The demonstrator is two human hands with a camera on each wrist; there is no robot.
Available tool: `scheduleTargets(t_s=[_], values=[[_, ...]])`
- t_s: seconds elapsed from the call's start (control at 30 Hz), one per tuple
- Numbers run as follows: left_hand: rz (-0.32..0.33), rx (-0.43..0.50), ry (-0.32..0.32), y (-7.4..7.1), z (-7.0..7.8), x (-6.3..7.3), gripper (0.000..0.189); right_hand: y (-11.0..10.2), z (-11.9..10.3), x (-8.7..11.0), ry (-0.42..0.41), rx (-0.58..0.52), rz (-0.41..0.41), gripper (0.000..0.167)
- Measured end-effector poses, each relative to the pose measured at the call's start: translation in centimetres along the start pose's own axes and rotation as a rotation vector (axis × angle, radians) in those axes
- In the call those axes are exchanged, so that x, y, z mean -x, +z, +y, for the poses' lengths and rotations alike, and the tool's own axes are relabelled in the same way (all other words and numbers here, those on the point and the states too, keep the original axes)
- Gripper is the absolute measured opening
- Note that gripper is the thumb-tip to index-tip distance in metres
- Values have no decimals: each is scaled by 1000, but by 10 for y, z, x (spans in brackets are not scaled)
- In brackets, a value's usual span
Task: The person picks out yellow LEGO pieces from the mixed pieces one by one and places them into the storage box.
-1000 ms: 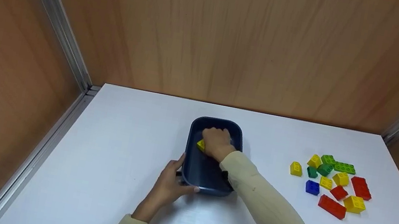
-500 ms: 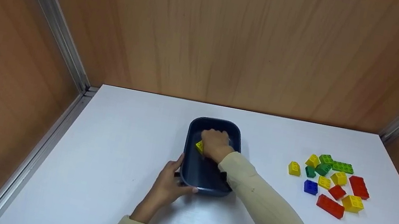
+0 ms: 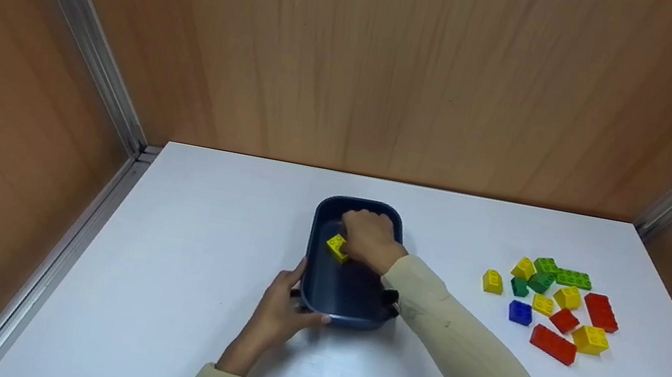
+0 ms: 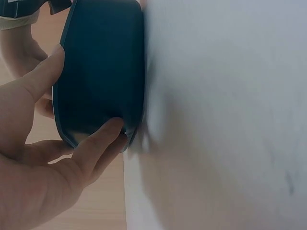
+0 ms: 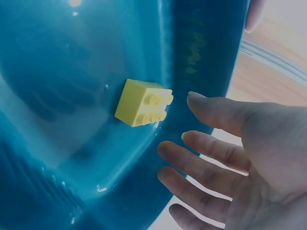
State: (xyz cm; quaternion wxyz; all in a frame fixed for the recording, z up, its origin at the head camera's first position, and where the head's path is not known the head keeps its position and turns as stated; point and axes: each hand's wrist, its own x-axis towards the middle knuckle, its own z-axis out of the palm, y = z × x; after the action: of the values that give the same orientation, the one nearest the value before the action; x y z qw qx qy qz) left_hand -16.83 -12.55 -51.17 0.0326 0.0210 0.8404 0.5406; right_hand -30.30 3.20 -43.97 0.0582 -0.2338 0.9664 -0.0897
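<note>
A dark blue rectangular container stands on the white table in the head view. My left hand holds its near left corner; in the left wrist view the thumb touches the rim and the fingers lie against the outer wall. Inside the container lies one yellow toy brick, its studs turned toward my right hand. My right hand is over the container. Seen from the right wrist, its fingers are spread and relaxed, just apart from the brick, with nothing between them.
Several loose toy bricks lie on the right of the white table, among them a blue brick, a long red brick and a green brick. A wooden panel rises behind the table's far edge.
My right hand has moved slightly to the right and its fingers have come off the yellow brick, more of which now shows. The left hand keeps its place on the container.
</note>
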Motion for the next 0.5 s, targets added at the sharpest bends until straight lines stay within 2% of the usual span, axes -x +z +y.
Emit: scheduleTargets(t_s=[0.27, 0.5], values=[[2, -21, -13, 0, 1, -1, 111, -3, 7, 11, -3, -60, 10, 30], [4, -16, -14, 1, 0, 0, 110, -3, 12, 20, -41, -56, 48, 32]])
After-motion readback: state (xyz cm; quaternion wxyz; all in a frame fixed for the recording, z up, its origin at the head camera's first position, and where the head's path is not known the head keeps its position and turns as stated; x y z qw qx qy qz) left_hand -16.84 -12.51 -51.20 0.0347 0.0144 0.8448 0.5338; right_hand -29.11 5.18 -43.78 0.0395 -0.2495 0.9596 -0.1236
